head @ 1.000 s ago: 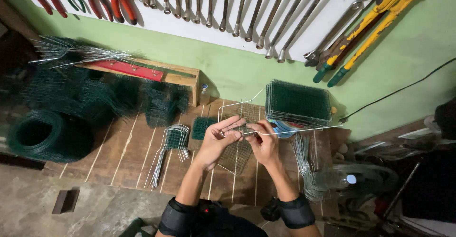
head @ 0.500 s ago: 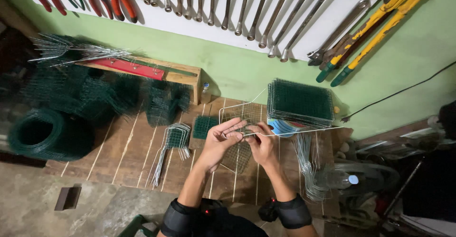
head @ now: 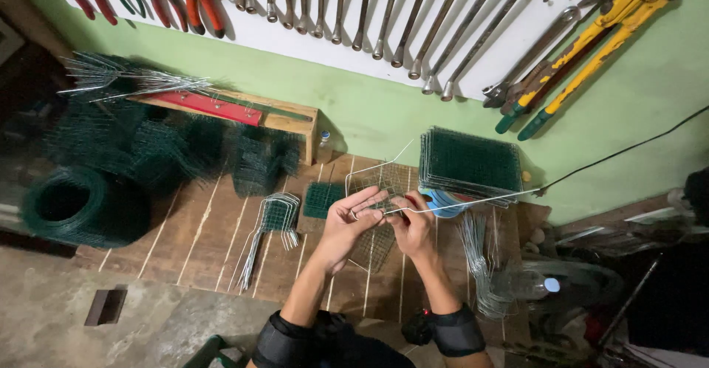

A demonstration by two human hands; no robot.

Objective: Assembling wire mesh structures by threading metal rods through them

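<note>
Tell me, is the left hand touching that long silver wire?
Touching. The head view shows the left hand with its fingertips pinched on the long silver wire, at its bent end over the mesh piece.

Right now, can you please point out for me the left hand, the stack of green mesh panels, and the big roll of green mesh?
left hand (head: 347, 224), head view, on the back of the hand.
stack of green mesh panels (head: 470, 163), head view, on the top panel's middle.
roll of green mesh (head: 96, 217), head view, on the roll's right rim.

Workshop: wall-hung wrenches (head: 369, 14), wire mesh rolls (head: 81, 205).
</note>
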